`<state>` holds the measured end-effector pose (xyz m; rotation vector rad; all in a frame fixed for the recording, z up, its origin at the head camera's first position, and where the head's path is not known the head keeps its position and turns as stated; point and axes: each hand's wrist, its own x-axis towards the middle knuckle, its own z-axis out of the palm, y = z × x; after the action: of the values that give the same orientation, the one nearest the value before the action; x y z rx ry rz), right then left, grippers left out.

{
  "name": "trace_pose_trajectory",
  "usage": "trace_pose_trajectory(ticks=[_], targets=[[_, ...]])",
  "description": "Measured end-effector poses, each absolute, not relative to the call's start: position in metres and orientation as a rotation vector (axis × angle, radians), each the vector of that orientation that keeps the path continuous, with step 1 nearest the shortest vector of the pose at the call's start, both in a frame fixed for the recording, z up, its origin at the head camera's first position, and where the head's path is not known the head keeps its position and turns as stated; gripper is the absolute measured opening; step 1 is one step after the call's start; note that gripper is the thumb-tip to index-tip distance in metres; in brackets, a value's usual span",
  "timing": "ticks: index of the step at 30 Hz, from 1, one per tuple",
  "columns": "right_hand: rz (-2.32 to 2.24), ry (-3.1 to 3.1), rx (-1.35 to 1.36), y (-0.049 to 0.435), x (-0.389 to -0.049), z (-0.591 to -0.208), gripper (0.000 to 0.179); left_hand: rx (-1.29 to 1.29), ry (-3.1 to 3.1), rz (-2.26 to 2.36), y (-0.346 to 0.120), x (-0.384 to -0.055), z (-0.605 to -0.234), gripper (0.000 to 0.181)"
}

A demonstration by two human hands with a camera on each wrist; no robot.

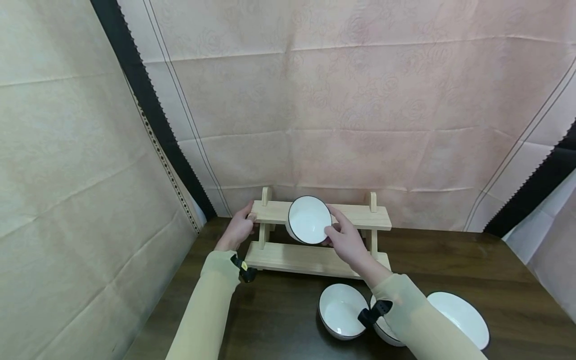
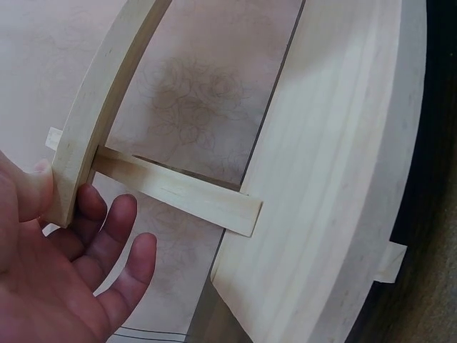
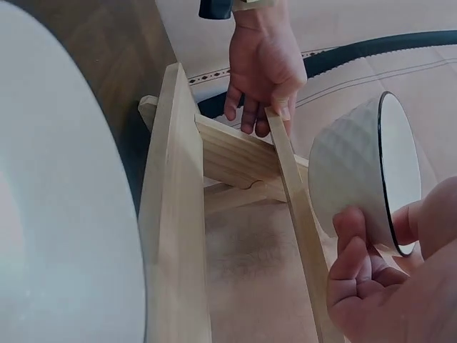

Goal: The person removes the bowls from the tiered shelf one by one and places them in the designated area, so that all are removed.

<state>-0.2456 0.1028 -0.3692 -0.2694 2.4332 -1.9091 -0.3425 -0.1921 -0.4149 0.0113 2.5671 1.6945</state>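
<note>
A two-tier wooden rack (image 1: 310, 256) stands on the table against the fabric backdrop. My left hand (image 1: 239, 227) grips the left end of its upper board, thumb on one face and fingers curled under, as the left wrist view shows (image 2: 71, 264). In my right hand (image 1: 348, 240) a white bowl (image 1: 310, 220) with a dark rim is pinched by its right side, thumb at the rim. The bowl is tilted, its inside towards me, in front of the upper board. In the right wrist view the bowl's outside (image 3: 350, 164) looks patterned; whether it touches the board I cannot tell.
Another white bowl (image 1: 343, 310) stands on the dark wooden table (image 1: 274, 310) before the rack. Beside it a further bowl (image 1: 384, 332) is partly hidden by my right forearm. A white plate or dish (image 1: 461, 317) lies at the right. Pale fabric (image 1: 382, 100) hangs behind.
</note>
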Motion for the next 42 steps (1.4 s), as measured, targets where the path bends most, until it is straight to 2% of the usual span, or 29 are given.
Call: trace_pose_trajectory(ticks=[4,11,17,30,42], targets=[[-1.853,2.475,-0.299,0.111,-0.232,-0.365,0.057,0.017,2.584,1.680,-0.193,-0.343,-0.416,0.056],[-1.813,2.521,-0.403,0.148,-0.236,-0.395,0.053,0.022,2.585,1.686,-0.192,-0.342,-0.416,0.056],[-1.752,2.588,-0.400,0.187,-0.222,-0.401,0.053,0.013,2.583,1.669,-0.191,-0.342,-0.414,0.056],[-1.632,2.821,-0.253,0.269,-0.182,-0.413,0.053,0.013,2.593,1.653,-0.192,-0.342,-0.416,0.055],[-1.446,3.000,0.075,0.333,-0.155,-0.423,0.059,0.025,2.546,1.719,-0.191,-0.341,-0.414,0.056]])
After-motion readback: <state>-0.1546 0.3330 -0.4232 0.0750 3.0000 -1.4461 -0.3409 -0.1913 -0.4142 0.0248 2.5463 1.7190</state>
